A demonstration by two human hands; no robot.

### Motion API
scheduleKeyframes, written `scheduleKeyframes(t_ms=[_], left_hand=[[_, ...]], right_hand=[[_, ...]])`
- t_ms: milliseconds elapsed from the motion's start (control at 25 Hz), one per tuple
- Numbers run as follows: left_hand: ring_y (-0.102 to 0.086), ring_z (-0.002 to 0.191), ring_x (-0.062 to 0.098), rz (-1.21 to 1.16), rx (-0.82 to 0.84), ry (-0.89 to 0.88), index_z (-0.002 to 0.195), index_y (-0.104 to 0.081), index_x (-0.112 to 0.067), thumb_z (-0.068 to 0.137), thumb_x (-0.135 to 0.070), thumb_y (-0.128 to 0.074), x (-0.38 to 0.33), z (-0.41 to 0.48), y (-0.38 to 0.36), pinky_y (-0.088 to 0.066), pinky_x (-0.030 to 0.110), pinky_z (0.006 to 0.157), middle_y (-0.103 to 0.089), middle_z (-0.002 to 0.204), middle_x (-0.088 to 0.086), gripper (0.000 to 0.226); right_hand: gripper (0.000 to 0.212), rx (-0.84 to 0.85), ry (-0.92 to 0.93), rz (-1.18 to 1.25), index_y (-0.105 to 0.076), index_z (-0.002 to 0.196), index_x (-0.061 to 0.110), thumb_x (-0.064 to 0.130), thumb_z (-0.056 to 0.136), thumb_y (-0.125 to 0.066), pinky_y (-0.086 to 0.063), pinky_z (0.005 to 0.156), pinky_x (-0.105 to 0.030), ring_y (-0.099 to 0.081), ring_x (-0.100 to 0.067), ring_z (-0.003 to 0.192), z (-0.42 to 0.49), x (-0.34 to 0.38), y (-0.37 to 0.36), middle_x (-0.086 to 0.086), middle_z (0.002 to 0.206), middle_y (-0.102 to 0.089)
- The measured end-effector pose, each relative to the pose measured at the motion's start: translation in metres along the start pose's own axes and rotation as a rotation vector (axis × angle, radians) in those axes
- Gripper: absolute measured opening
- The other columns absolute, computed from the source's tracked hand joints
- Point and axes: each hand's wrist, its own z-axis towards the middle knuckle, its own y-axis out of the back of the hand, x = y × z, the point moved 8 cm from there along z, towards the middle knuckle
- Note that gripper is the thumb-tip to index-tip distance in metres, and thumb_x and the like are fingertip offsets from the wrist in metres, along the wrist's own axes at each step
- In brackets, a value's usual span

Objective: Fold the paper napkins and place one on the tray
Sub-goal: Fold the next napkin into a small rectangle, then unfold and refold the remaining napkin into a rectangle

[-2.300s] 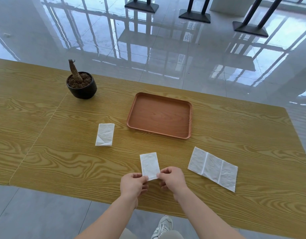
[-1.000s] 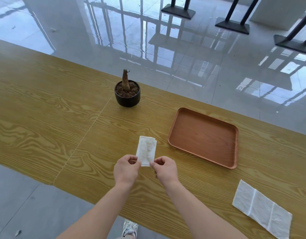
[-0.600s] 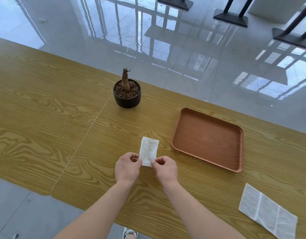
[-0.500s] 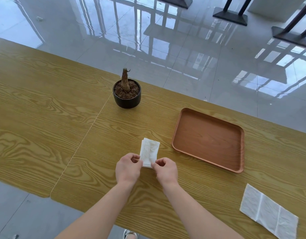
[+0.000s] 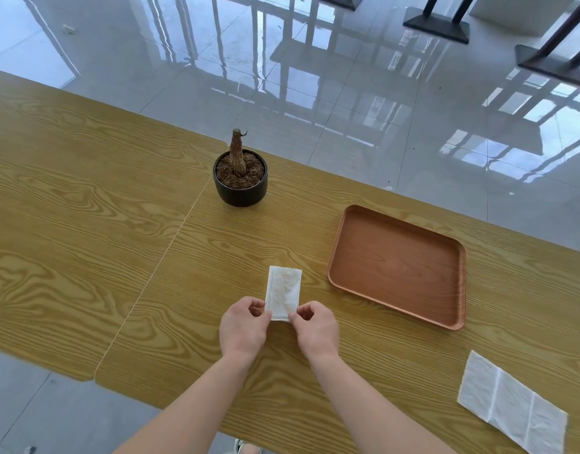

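Note:
A small folded white napkin (image 5: 283, 290) lies on the wooden table (image 5: 118, 257), just left of the empty brown tray (image 5: 396, 267). It looks like more than one layer stacked. My left hand (image 5: 244, 326) pinches its near left corner between thumb and fingers. My right hand (image 5: 316, 329) pinches the near right corner the same way. A larger white napkin (image 5: 511, 407), opened out with fold creases showing, lies flat at the table's near right.
A black pot (image 5: 240, 181) with soil and a bare stump stands behind the napkin, near the table's far edge. A seam (image 5: 161, 267) runs between two tabletops on the left. Black stand bases (image 5: 435, 26) sit on the glossy floor beyond.
Both hands carried the folded napkin left, to where another folded napkin lay beside the tray. In the last half second the bundle has been squared flat; the hands keep their pinch.

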Motion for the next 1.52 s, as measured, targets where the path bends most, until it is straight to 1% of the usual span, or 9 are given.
scheduleKeyframes(t_ms=[80, 320, 480, 720, 920, 1080, 1200, 1360, 1520], left_hand=[[-0.064, 0.077, 0.009, 0.013, -0.009, -0.021, 0.096, -0.071, -0.023, 0.08, -0.028, -0.077, -0.001, 0.001, 0.0, -0.052, 0.031, 0.074, -0.067, 0.08, -0.01, 0.018], [-0.063, 0.085, 0.013, 0.027, -0.032, -0.067, 0.105, -0.073, -0.019, 0.084, -0.025, -0.072, -0.008, -0.001, -0.004, -0.052, 0.033, 0.081, -0.068, 0.086, -0.009, 0.021], [-0.061, 0.077, 0.004, -0.007, -0.023, -0.017, 0.099, -0.074, -0.022, 0.084, -0.023, -0.072, -0.007, 0.001, -0.003, -0.046, 0.026, 0.071, -0.066, 0.077, -0.015, 0.015], [-0.06, 0.073, -0.002, 0.015, -0.023, -0.004, 0.095, -0.075, -0.022, 0.083, -0.023, -0.07, -0.001, 0.003, 0.001, -0.041, 0.02, 0.061, -0.067, 0.075, -0.015, 0.013], [-0.059, 0.085, 0.011, 0.082, -0.043, -0.041, 0.115, -0.069, -0.02, 0.087, -0.03, -0.07, -0.002, -0.001, 0.008, -0.043, 0.027, 0.074, -0.064, 0.095, -0.007, 0.03], [-0.058, 0.094, 0.018, 0.278, -0.089, -0.253, 0.122, -0.065, -0.019, 0.088, -0.027, -0.069, -0.021, -0.019, 0.011, -0.049, 0.034, 0.072, -0.058, 0.108, -0.001, 0.035], [-0.059, 0.092, 0.022, 0.367, -0.106, -0.451, 0.116, -0.068, -0.014, 0.084, -0.02, -0.075, -0.044, -0.04, 0.002, -0.053, 0.039, 0.072, -0.061, 0.104, 0.002, 0.033], [-0.059, 0.081, 0.017, 0.362, -0.032, -0.59, 0.111, -0.07, -0.017, 0.082, -0.02, -0.078, -0.068, -0.07, -0.031, -0.05, 0.031, 0.067, -0.06, 0.098, -0.004, 0.03], [-0.06, 0.089, 0.014, 0.345, 0.095, -0.66, 0.111, -0.071, -0.019, 0.084, -0.022, -0.076, -0.081, -0.104, -0.082, -0.049, 0.027, 0.072, -0.06, 0.099, -0.008, 0.028]], right_hand=[[0.015, -0.009, 0.016, 0.0, -0.062, 0.078, 0.028, 0.031, 0.085, -0.075, -0.042, 0.06, -0.021, -0.059, -0.002, 0.071, -0.001, 0.001, 0.002, 0.011, 0.076, -0.066], [0.012, -0.048, 0.07, -0.06, -0.074, 0.097, 0.022, 0.032, 0.091, -0.07, -0.048, 0.078, -0.027, -0.063, -0.011, 0.087, -0.004, 0.003, 0.007, 0.013, 0.089, -0.068], [0.016, -0.035, 0.05, -0.081, -0.077, 0.099, 0.02, 0.031, 0.091, -0.069, -0.05, 0.08, -0.027, -0.067, -0.013, 0.092, -0.001, 0.005, 0.007, 0.009, 0.094, -0.074], [0.01, 0.072, -0.014, -0.006, -0.078, 0.085, 0.021, 0.029, 0.086, -0.073, -0.061, 0.077, -0.043, -0.073, -0.02, 0.078, -0.006, 0.001, -0.007, 0.003, 0.078, -0.076], [0.012, 0.063, -0.025, 0.057, -0.074, 0.094, 0.022, 0.03, 0.086, -0.073, -0.061, 0.079, -0.046, -0.072, -0.021, 0.083, -0.01, -0.004, 0.001, 0.003, 0.086, -0.075], [0.007, 0.039, -0.014, 0.11, -0.07, 0.093, 0.022, 0.027, 0.088, -0.071, -0.06, 0.081, -0.048, -0.072, -0.023, 0.084, -0.013, -0.016, 0.021, 0.001, 0.087, -0.073], [0.003, 0.023, 0.002, 0.173, -0.07, 0.091, 0.024, 0.026, 0.089, -0.07, -0.059, 0.082, -0.049, -0.071, -0.025, 0.085, -0.021, -0.03, 0.045, -0.001, 0.085, -0.074], [0.004, -0.059, -0.006, 0.278, -0.071, 0.093, 0.022, 0.024, 0.09, -0.069, -0.058, 0.085, -0.05, -0.071, -0.027, 0.088, -0.033, -0.064, 0.093, -0.003, 0.089, -0.075], [0.003, -0.175, -0.042, 0.293, -0.072, 0.093, 0.023, 0.022, 0.091, -0.069, -0.059, 0.083, -0.045, -0.071, -0.022, 0.083, -0.046, -0.122, 0.152, 0.001, 0.086, -0.074]])
